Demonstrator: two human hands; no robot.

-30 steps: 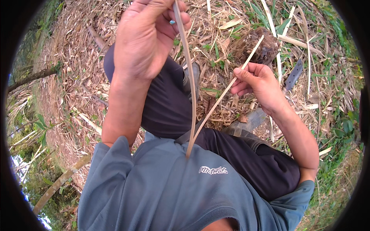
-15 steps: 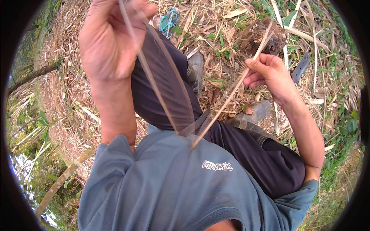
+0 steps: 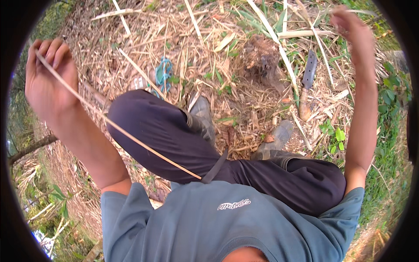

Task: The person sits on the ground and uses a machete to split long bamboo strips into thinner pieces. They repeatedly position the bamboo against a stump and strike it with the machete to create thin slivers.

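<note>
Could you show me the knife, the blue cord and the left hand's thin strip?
Knife (image 3: 308,79): head view, blade near the handle.
Blue cord (image 3: 163,73): head view, middle of its tangle.
Thin strip (image 3: 124,131): head view, midway along.

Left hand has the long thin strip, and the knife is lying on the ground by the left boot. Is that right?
Not quite: the head view shows the knife lying on the ground by the right boot, not the left. The left hand does have the long thin strip.
</note>
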